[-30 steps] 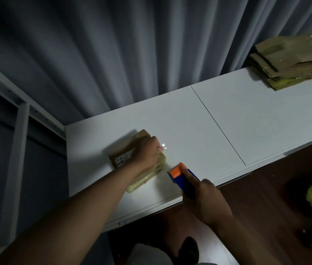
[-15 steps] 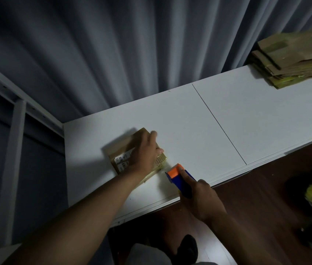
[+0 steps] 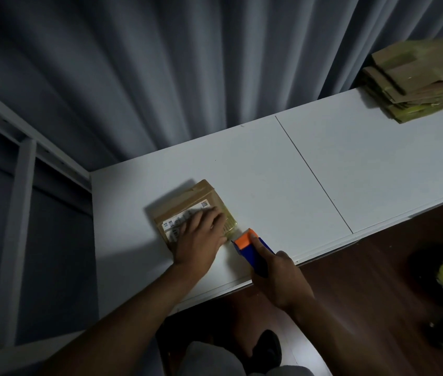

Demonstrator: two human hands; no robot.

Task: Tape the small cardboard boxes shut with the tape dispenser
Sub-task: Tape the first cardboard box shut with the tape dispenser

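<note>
**Box held flat, tape dispenser at its near corner**

Head view: A small cardboard box (image 3: 187,210) lies flat on the white table (image 3: 282,180), toward the table's left end and close to the front edge. A white printed label shows on its top face, and yellowish tape covers its right side. The left hand (image 3: 198,237) rests palm-down on the box, fingers straight and slightly spread across the label. The right hand (image 3: 282,278) grips the blue handle of the tape dispenser (image 3: 253,246), fingers curled round it, with the index finger extended along the top toward the orange head. The orange head sits just beside the box's near right corner; contact cannot be confirmed. A stack of flattened cardboard (image 3: 415,82) lies at the table's far right end, well apart from the box. A grey curtain (image 3: 187,63) hangs behind the table.
</note>
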